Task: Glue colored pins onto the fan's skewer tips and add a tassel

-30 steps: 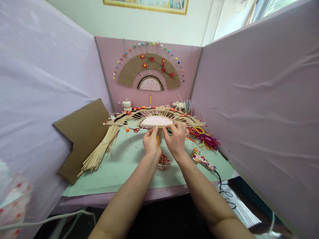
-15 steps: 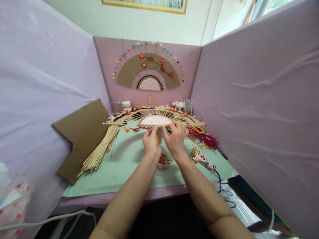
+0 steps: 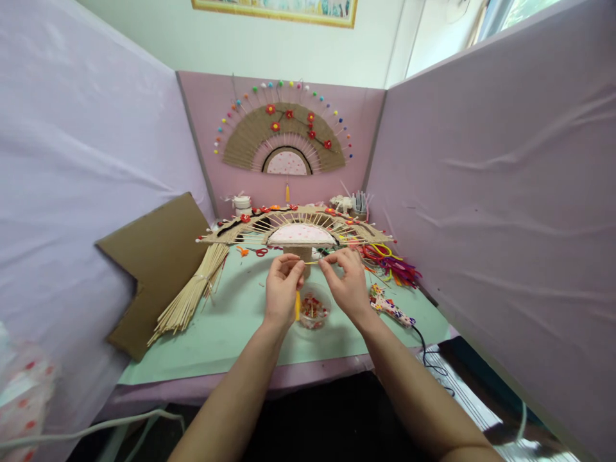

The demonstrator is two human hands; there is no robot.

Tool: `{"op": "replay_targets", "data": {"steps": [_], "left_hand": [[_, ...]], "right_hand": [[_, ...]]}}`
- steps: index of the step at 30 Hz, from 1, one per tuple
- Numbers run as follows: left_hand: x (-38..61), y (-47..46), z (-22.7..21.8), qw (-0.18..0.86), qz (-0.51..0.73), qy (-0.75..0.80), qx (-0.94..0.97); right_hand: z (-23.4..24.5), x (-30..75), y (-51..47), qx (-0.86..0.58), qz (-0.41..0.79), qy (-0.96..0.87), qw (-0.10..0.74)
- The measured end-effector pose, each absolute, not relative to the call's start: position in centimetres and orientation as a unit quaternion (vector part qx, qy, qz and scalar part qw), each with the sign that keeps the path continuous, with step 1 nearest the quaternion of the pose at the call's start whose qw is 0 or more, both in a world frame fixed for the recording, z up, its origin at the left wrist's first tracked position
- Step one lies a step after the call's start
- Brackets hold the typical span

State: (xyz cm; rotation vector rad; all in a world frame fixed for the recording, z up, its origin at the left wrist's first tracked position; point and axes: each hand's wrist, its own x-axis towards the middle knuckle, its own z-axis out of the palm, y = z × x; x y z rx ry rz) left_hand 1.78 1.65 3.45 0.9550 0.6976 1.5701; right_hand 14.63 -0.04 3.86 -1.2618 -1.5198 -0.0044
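My left hand [image 3: 282, 289] and my right hand [image 3: 347, 285] hover over the green mat [image 3: 231, 327], each pinching one end of a thin yellow cord [image 3: 312, 262] stretched between them. A yellow tassel [image 3: 297, 305] hangs under my left hand. Right below them sits a small clear cup of red and orange beads [image 3: 312, 308]. Just beyond my fingers stands the half-made fan [image 3: 293, 228] of sticks and burlap, with a pink half-circle at its centre and red flowers on its left side.
A bundle of bamboo sticks [image 3: 190, 295] and a brown cardboard sheet [image 3: 154, 256] lie at the left. Coloured pipe cleaners [image 3: 392, 263] and a patterned glue gun [image 3: 389, 308] with its cable lie at the right. A finished fan [image 3: 285, 138] hangs on the pink back wall.
Both hands have drawn back from the fan's base toward me and moved apart. The yellow cord now shows stretched between them above the bead cup.
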Motion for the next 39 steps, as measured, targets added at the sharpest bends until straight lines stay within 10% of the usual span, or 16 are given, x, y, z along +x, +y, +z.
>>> {"op": "replay_targets", "data": {"steps": [6,18,25,39], "left_hand": [[-1.1,0.5,3.6,0.638,0.541,0.305,0.456],[-4.3,3.5,3.4,0.634,0.602,0.352,0.335],[-3.7,3.3,3.5,0.581,0.557,0.383,0.454],[-0.9,4.0,6.1,0.092,0.497,0.35,0.788]], "right_hand": [[2.8,17.4,-2.1,-0.513,0.132,-0.701,0.477],[-3.9,31.7,-3.1,-0.754,0.087,-0.649,0.045],[-5.7,31.6,-2.3,-0.765,0.114,-0.63,0.077],[-1.7,30.4,-5.4,-0.669,0.187,-0.666,0.272]]}}
